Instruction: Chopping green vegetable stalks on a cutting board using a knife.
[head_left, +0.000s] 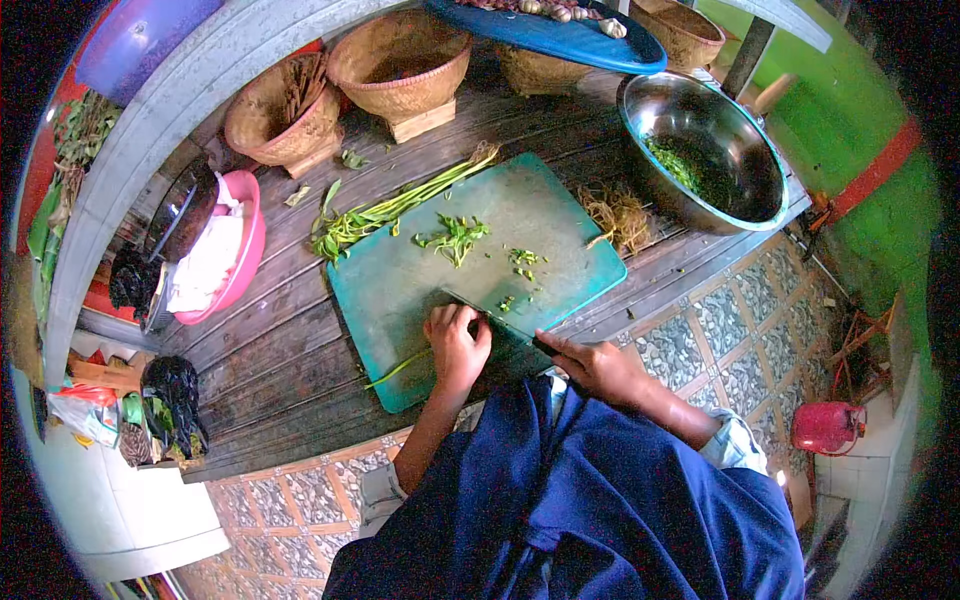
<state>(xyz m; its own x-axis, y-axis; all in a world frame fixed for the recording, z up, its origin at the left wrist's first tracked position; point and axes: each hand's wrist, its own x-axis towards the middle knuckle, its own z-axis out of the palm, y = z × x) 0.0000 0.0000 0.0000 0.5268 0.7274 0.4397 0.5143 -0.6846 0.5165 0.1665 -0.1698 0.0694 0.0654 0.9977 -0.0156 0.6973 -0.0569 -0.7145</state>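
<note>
On the green cutting board (375,310), my left hand (458,345) is closed around a thin green stalk (398,368), whose end sticks out to the left. My right hand (605,372) grips a kitchen knife (505,325) by its dark handle. The blade lies low over the board, its tip beside my left fingers; whether it touches the stalk is hidden. Beyond it are small chopped green pieces (522,262) and a little heap of leafy greens (455,238). A bundle of long green stalks (400,208) rests along the board's far left edge.
Cut-off roots (622,220) lie by the board's right edge, near a metal bowl (745,150) holding chopped greens. Woven baskets (400,95) and a blue tray (560,42) with garlic stand at the back. A pink basin (248,250) sits at left on the wooden table (270,365).
</note>
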